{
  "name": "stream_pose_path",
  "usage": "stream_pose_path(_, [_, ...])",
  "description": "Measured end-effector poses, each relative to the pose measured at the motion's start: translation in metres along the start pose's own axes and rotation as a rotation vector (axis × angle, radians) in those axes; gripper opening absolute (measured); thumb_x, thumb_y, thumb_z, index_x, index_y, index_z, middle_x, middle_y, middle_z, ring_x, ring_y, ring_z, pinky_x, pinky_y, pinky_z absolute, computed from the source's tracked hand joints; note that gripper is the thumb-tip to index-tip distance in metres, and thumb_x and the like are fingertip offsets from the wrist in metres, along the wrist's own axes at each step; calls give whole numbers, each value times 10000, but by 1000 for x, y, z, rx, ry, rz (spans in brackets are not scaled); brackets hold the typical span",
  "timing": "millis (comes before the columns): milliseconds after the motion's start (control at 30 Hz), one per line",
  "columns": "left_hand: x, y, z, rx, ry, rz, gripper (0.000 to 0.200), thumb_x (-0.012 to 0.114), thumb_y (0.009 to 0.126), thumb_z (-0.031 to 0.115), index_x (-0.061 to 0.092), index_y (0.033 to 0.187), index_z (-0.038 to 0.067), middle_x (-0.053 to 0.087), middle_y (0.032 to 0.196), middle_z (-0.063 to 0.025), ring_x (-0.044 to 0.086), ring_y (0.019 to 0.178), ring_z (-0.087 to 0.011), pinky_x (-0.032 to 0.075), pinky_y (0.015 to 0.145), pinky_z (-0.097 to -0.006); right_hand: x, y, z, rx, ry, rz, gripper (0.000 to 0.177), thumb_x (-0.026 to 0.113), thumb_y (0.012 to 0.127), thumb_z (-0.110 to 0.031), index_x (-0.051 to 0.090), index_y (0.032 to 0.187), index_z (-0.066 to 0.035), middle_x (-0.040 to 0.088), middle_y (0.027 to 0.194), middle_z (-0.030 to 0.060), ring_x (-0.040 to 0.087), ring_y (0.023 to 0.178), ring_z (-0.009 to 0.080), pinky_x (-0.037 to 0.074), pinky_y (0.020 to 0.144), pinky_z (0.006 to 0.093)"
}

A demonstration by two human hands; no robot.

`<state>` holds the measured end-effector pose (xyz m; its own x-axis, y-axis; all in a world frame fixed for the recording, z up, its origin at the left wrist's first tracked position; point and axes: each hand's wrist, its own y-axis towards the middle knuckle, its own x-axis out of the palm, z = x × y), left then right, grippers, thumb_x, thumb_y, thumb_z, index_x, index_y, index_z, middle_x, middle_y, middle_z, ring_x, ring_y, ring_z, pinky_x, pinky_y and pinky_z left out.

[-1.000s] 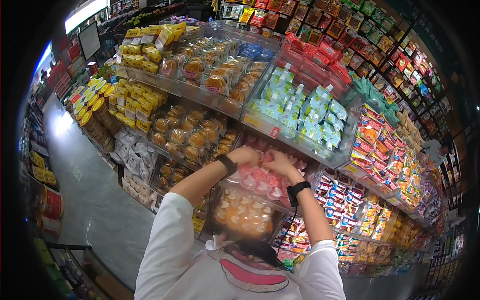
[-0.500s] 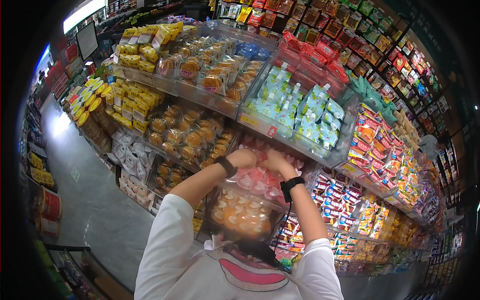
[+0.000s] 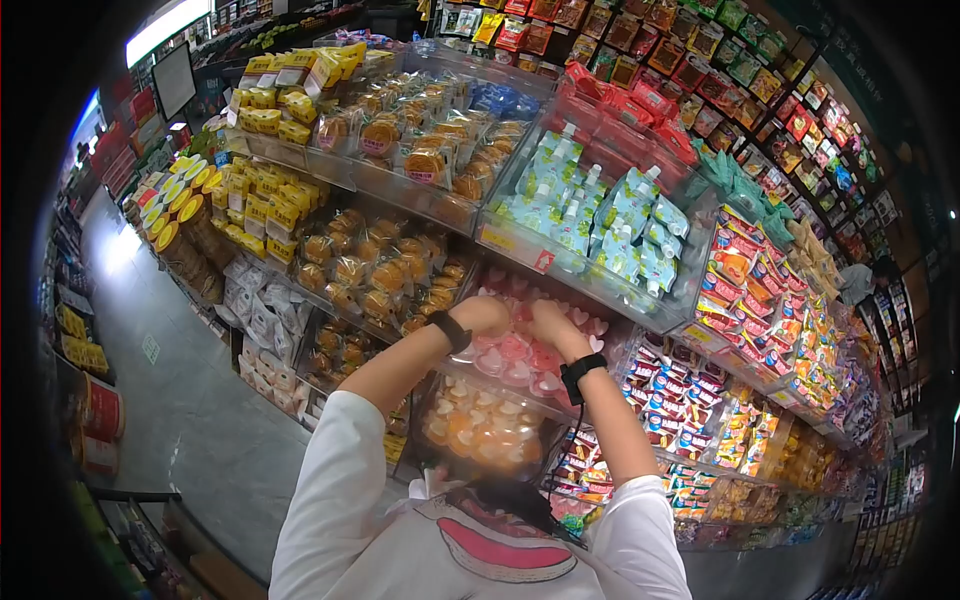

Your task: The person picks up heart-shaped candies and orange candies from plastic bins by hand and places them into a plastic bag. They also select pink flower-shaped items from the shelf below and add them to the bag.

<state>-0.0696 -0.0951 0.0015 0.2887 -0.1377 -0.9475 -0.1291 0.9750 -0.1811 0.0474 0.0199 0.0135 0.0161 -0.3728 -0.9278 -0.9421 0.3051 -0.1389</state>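
Pink cups with heart-shaped lids (image 3: 515, 372), perhaps jelly cups, fill a clear bin in the middle of the display. My left hand (image 3: 486, 316) reaches into the upper part of this bin, its back towards me. Close beside it on the right, my right hand (image 3: 549, 322) is among the same pink cups. The fingers of both hands point away and are mostly hidden behind the hands, so what they hold cannot be made out. Each wrist wears a black band. Below, a second bin has orange cups (image 3: 485, 436) with similar pale lids.
An overhanging upper shelf holds light-blue spouted pouches (image 3: 600, 225) just beyond my hands. Packaged round cakes (image 3: 365, 265) lie to the left. Small wrapped snacks (image 3: 675, 400) fill bins on the right. A grey floor aisle (image 3: 190, 370) runs along the far left.
My hands have moved slightly apart, the right one a little to the right, showing more pink cups between them. The shelves look the same.
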Motion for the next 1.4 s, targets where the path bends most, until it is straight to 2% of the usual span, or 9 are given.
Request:
stream_pose_path(133, [0,2,0,36,15,9,344,485,786,145,569,1073,-24,617,972,-241,608,902,-354,480,757,-411,7,-4,-1,-53,-22,116,308,668,716,-244,646,861,27,632,818,237,619,783,365,480,718,398])
stream_pose_path(233, [18,0,-1,88,80,281,307,471,774,108,606,1022,-12,622,963,-236,616,888,-349,481,748,-420,-12,-16,-6,-10,144,66,348,675,711,-272,633,895,20,626,867,234,610,819,356,475,733,387])
stream_pose_path(333, [-1,13,2,-79,-39,-180,592,486,726,58,344,1286,-73,454,1264,-257,531,1077,-366,450,857,-427,-50,-37,-3,117,284,-68,465,682,699,-318,583,1000,22,606,977,241,584,918,359,455,790,400])
stream_pose_path(433, [-8,10,17,-210,-59,-36,262,536,741,109,650,957,14,617,1005,-224,609,941,-336,487,757,-425,-69,-59,15,135,265,-59,511,680,699,-319,549,1067,10,599,1007,231,578,946,352,454,798,398])
stream_pose_path(533, [-24,10,37,-202,-54,-113,288,561,717,99,645,981,21,616,1009,-220,611,940,-332,494,759,-415,-81,-81,18,176,57,-80,607,690,691,-302,468,1168,0,580,1053,232,564,973,363,456,812,405])
stream_pose_path(733, [-32,26,85,109,-266,-40,284,517,746,79,582,999,-30,604,965,-254,587,911,-381,467,764,-447,-53,-85,43,67,-17,4,391,690,692,-293,618,945,-4,604,986,217,572,942,372,463,799,405])
stream_pose_path(833, [12,67,89,249,-376,119,281,503,754,90,590,1000,-15,613,949,-240,597,871,-383,471,731,-445,-37,-75,63,7,-153,-167,335,689,691,-307,654,833,-6,618,932,218,580,918,367,464,802,393])
stream_pose_path(1033, [9,67,104,211,-293,-54,245,557,721,114,651,906,-15,641,895,-205,625,854,-339,489,711,-400,-33,-73,60,96,-349,-275,283,674,702,-263,671,840,-16,628,893,215,610,850,352,493,745,387])
stream_pose_path(1400, [24,57,101,185,-305,-245,231,532,720,85,653,894,-8,644,893,-190,634,807,-304,484,644,-397,-16,-91,56,205,-141,-143,236,673,673,-109,655,883,-4,631,924,214,615,891,338,501,749,386])
